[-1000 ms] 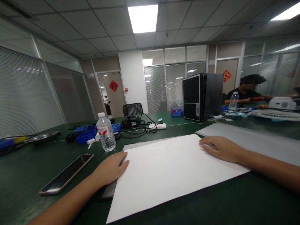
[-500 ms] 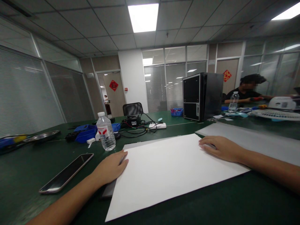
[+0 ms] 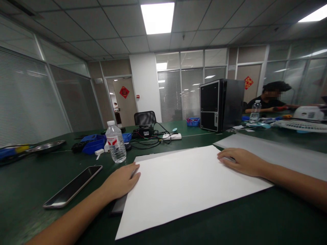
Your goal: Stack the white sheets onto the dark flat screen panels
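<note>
A large white sheet of paper [image 3: 189,183] lies at a slant in front of me on the green table. Beneath its left and far edges shows a flat grey thing [image 3: 119,206], mostly hidden, whose kind I cannot make out. My left hand [image 3: 124,182] rests on the sheet's left edge, fingers laid forward and thumb apart. Flat on the far right part of the paper is my right hand [image 3: 238,161], its fingers stretched out to the left. A smartphone [image 3: 74,186] lies left of my left forearm, its screen dark.
A plastic water bottle [image 3: 115,143] stands just beyond my left hand. Cables and a white power strip [image 3: 172,136] lie farther back, near a black computer tower [image 3: 221,105]. A translucent sheet [image 3: 276,153] extends at right. Another person [image 3: 268,100] sits at the far right.
Both hands stay in place on the paper. The view has shifted very slightly; nothing else has visibly moved.
</note>
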A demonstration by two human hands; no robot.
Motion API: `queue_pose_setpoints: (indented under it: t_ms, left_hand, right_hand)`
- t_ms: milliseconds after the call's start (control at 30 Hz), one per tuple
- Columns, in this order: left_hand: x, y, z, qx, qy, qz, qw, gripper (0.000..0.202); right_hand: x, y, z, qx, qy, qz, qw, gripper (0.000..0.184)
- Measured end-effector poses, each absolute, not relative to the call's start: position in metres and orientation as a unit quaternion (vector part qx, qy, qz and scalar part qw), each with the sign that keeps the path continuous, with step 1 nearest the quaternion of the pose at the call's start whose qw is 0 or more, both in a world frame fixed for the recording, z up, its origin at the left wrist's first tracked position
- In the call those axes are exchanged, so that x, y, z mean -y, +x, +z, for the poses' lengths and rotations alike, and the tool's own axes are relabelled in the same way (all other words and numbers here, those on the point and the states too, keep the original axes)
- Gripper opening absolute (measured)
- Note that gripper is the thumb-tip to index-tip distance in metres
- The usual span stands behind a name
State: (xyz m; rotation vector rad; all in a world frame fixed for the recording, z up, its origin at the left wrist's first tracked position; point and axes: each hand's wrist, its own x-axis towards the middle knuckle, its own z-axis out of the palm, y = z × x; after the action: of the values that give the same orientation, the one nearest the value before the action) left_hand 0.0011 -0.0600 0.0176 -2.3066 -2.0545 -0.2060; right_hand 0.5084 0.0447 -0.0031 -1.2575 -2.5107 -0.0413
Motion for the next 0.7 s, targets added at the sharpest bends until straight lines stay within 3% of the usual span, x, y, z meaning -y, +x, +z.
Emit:
queue_pose_setpoints:
  t_ms: [700]
  left_hand:
    - [0.061,-0.011,0.013,0.641,-0.765,-0.061,0.009,0.064]
  right_hand:
    - [-0.054,0.514,-0.011,0.886,-0.443,-0.013,0.139,0.048]
